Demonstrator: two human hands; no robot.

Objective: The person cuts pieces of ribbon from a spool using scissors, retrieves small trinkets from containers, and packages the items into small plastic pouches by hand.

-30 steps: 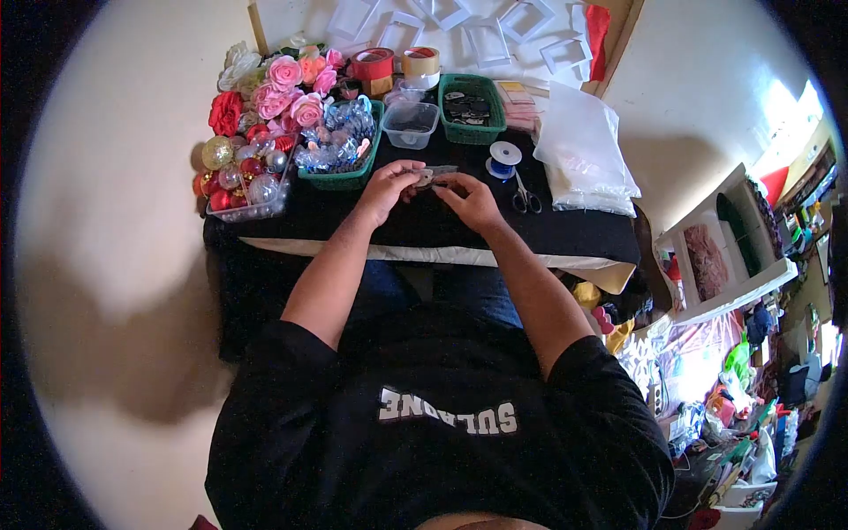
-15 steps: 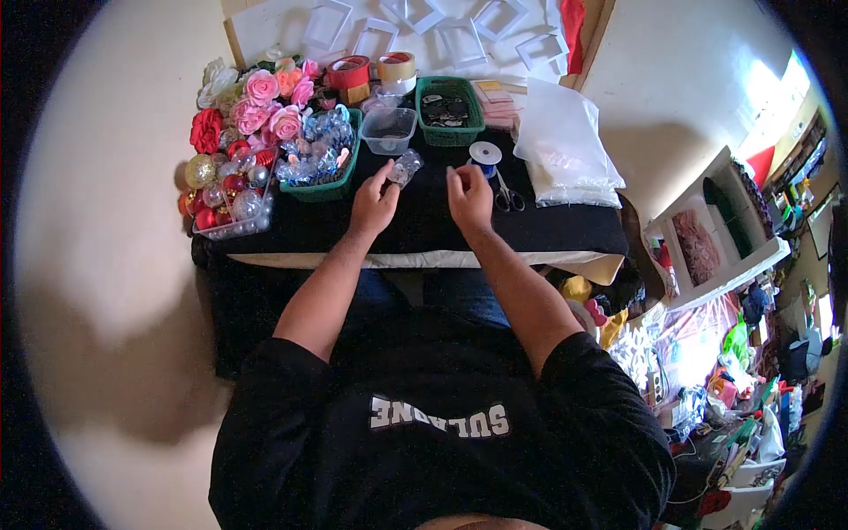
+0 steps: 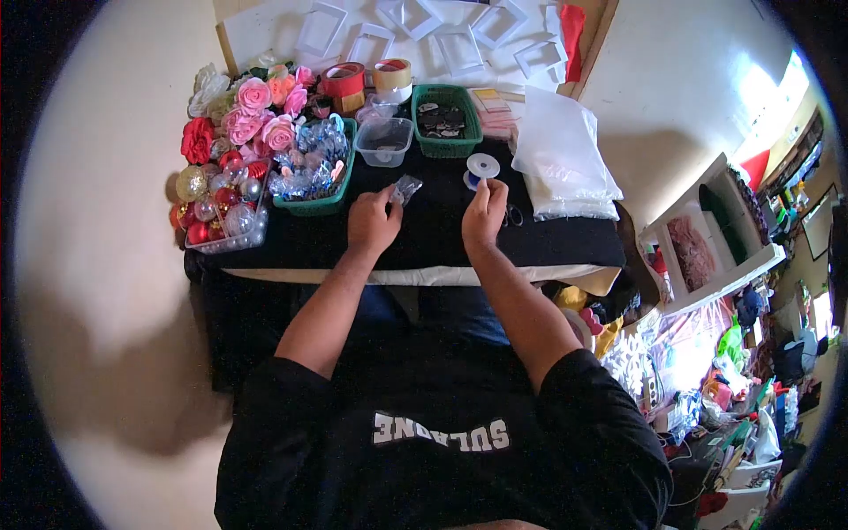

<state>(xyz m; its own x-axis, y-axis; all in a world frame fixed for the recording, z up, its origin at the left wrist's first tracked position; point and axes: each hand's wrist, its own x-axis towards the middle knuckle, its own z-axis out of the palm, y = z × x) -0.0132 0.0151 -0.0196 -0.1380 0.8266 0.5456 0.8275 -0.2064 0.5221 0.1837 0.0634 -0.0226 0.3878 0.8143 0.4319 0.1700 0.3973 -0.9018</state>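
Note:
My left hand (image 3: 374, 221) is closed on a small clear plastic packet (image 3: 406, 189) above the black tablecloth. What lies inside the packet is too small to make out. My right hand (image 3: 485, 214) has its fingers pinched together just in front of a white spool of blue ribbon (image 3: 483, 166). Whether a ribbon end is between those fingers is hidden. Behind that hand, a pair of scissors (image 3: 514, 215) is mostly covered, with only part of the handles showing.
A clear tub (image 3: 386, 157) and a green basket of dark pieces (image 3: 448, 152) stand behind my hands. At left are a green basket of shiny wrapped bundles (image 3: 309, 208), a box of baubles (image 3: 228, 244) and artificial roses (image 3: 254, 92). Plastic bags (image 3: 565, 150) lie at right.
My right hand has shifted right and in front of the spool, now covering much of the scissors. My left hand still holds the packet, turned a little. The whole view has dipped slightly.

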